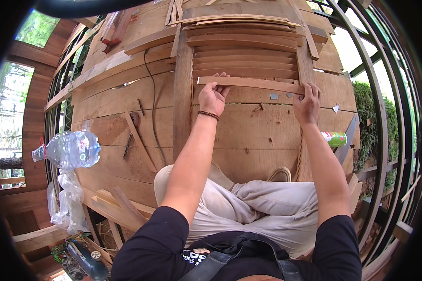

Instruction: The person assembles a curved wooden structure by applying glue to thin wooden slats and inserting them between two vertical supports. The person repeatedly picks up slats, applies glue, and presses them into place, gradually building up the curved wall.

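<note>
A long, thin wooden slat (258, 83) lies crosswise in front of me, held at both ends. My left hand (213, 96) is closed round its left end from below, the thumb on its near face and fingertips showing past the far edge. At the other end, my right hand (307, 100) grips the slat from above beside the right post of a wooden frame (183, 93). Beyond the slat, several similar slats (246, 54) are set in a row between the frame's two uprights. Whether the held slat touches the frame cannot be made out.
A dark cable (153, 89) runs along the plank floor (112, 122) left of the frame. Farther left lie a loose wood strip (140, 140) and a large clear water bottle (72, 150). A green spray can (335, 139) lies by my right forearm. Metal railings (382, 107) stand at the right.
</note>
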Motion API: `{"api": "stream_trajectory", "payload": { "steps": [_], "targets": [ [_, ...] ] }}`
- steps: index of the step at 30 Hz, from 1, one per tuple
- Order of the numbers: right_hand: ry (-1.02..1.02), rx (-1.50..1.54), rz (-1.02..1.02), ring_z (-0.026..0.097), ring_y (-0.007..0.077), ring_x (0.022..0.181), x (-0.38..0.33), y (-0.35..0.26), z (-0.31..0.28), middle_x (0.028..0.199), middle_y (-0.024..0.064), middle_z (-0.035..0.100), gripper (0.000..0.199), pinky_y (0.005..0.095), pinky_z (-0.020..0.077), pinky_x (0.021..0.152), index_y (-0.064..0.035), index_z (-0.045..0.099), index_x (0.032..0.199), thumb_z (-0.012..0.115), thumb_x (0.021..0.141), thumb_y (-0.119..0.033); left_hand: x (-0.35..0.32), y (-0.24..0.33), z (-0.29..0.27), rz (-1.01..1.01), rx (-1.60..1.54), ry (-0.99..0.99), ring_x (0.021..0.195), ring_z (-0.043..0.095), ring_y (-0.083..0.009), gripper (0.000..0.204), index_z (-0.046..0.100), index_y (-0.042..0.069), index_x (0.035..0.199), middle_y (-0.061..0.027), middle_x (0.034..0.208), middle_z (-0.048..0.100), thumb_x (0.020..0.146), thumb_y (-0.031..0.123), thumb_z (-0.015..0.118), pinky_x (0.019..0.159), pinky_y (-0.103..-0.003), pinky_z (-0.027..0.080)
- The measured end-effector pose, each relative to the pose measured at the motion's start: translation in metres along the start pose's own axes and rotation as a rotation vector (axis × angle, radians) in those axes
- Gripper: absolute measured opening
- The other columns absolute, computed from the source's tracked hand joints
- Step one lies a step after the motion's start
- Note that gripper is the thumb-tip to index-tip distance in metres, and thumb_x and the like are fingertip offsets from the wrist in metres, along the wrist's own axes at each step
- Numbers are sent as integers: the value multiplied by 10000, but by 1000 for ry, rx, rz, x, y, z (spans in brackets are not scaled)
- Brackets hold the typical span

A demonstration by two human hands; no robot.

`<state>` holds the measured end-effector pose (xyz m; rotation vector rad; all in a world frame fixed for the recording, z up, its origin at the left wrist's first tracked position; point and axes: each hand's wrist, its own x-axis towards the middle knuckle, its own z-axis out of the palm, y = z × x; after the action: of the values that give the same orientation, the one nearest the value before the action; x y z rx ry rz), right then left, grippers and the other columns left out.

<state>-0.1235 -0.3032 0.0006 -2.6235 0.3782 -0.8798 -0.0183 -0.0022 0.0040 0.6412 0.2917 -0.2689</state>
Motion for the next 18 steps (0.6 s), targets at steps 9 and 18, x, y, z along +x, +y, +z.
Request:
{"api": "stream_trajectory", "payload": {
  "steps": [9, 18],
  "targets": [
    [-127, 92, 0, 516, 324, 1279, 3, -6, -10, 1285, 94, 604, 403, 435, 463, 1067, -97, 671, 1190, 771, 800, -108, 11, -8, -28, 43, 26, 76, 1160, 636, -287, 225, 518, 24, 1270, -131, 1268, 627, 1069, 106, 459, 1021, -457, 564],
    [-168, 20, -24, 515, 285, 1290, 2, -8, -13, 1278, 53, 600, 479, 440, 413, 1109, -160, 673, 1277, 791, 814, -188, 13, -8, -31, 59, 27, 161, 1157, 627, -281, 211, 546, 9, 1236, -122, 1212, 630, 1052, 109, 528, 1034, -446, 576]
  ]
}}
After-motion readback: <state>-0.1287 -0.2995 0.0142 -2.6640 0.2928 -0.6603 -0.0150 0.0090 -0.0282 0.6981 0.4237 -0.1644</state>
